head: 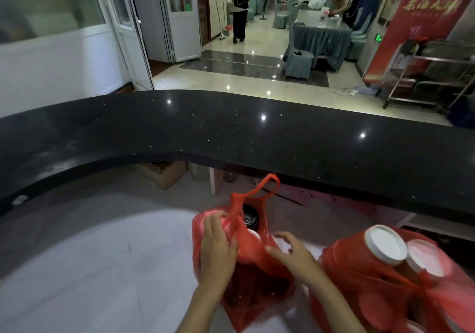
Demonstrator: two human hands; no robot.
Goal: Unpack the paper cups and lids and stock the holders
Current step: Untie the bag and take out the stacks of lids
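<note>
A red plastic bag (253,276) stands on the pale lower counter (108,268), its handles knotted and sticking up. Black lids (249,218) and a white lid show through its mouth. My left hand (218,250) grips the bag's left side near the knot. On the bag's right side rests my right hand (295,254), fingers spread and curled. A second red bag (380,294) sits to the right, with stacks of brown paper cups topped by white lids (384,244) poking out.
A curved black stone bar top (231,132) runs across just beyond the bags. A cardboard box (164,173) sits under it. Beyond lie a tiled hall, a draped table (321,37), a steel cart (431,75) and two people far off.
</note>
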